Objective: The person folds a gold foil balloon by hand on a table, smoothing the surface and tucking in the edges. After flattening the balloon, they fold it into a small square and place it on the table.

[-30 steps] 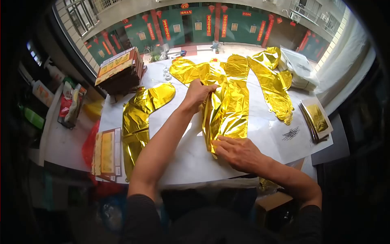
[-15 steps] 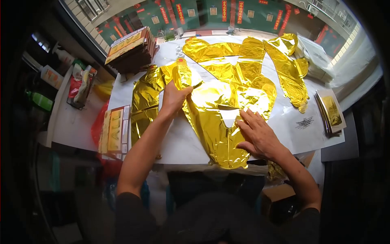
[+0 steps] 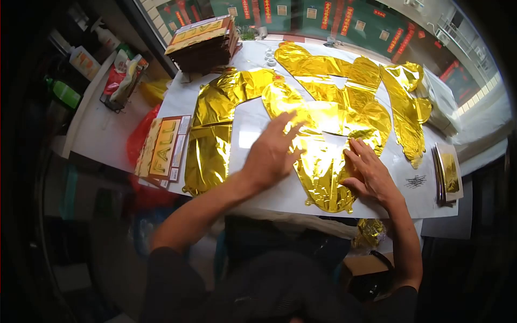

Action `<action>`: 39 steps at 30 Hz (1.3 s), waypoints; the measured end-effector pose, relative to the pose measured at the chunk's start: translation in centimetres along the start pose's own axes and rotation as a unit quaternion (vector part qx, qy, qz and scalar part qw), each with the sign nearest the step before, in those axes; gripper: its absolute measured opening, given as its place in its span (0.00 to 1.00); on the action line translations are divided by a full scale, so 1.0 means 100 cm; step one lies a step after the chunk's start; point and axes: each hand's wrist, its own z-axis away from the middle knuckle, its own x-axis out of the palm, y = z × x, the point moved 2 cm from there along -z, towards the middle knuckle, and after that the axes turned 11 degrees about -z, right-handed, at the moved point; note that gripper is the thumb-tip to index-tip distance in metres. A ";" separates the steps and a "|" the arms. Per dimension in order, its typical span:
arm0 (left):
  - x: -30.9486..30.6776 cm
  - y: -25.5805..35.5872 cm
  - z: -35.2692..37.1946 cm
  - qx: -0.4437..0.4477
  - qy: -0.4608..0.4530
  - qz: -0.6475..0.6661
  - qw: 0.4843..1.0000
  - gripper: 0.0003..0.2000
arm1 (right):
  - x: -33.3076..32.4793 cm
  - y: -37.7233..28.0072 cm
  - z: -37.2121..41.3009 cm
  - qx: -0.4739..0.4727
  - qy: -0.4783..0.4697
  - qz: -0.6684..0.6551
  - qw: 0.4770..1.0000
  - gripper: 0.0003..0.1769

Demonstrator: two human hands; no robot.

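A flat gold foil letter balloon (image 3: 326, 188) lies in front of me on the white tabletop. My right hand (image 3: 370, 171) rests flat on its right side, fingers spread. Slightly blurred, my left hand (image 3: 273, 153) is over the balloon's left edge with fingers apart and nothing gripped. To the left lies another gold foil balloon (image 3: 210, 153), bent at the top, its upper end close to the middle one. More gold foil (image 3: 318, 65) spreads behind, and a narrower foil balloon (image 3: 405, 118) lies at the right.
Stacked packages (image 3: 202, 40) stand at the back left. A package printed FALL (image 3: 164, 148) lies at the left edge. More flat packets (image 3: 447, 175) lie at the right, near a small pile of thin dark pieces (image 3: 415, 181). Small white rolls (image 3: 270, 56) sit at the back.
My left hand has let go of the left balloon's upper end and moved down and right, fingers spreading. That end now lies flat. My right hand stays on the middle balloon; the view has shifted.
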 end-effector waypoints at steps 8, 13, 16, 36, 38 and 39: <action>0.026 0.031 0.050 0.018 -0.097 0.042 0.994 0.32 | -0.010 -0.010 -0.008 0.038 -0.009 0.005 0.999 0.40; -0.016 0.041 0.083 0.047 0.077 0.121 0.989 0.21 | -0.010 -0.072 -0.048 -0.014 0.056 -0.006 0.998 0.34; -0.042 0.045 0.132 0.017 0.090 0.136 0.986 0.13 | 0.012 -0.133 -0.083 -0.099 0.050 -0.079 0.991 0.32; -0.132 -0.068 0.193 -0.167 0.094 -0.065 0.979 0.25 | 0.133 -0.242 -0.164 -0.169 0.004 -0.182 0.969 0.09; -0.131 -0.073 0.184 -0.203 0.066 -0.028 0.977 0.24 | 0.132 -0.238 -0.170 -0.080 -0.010 -0.300 0.951 0.04; -0.132 -0.075 0.181 -0.201 0.066 -0.028 0.977 0.24 | 0.131 -0.238 -0.173 -0.080 -0.008 -0.300 0.951 0.04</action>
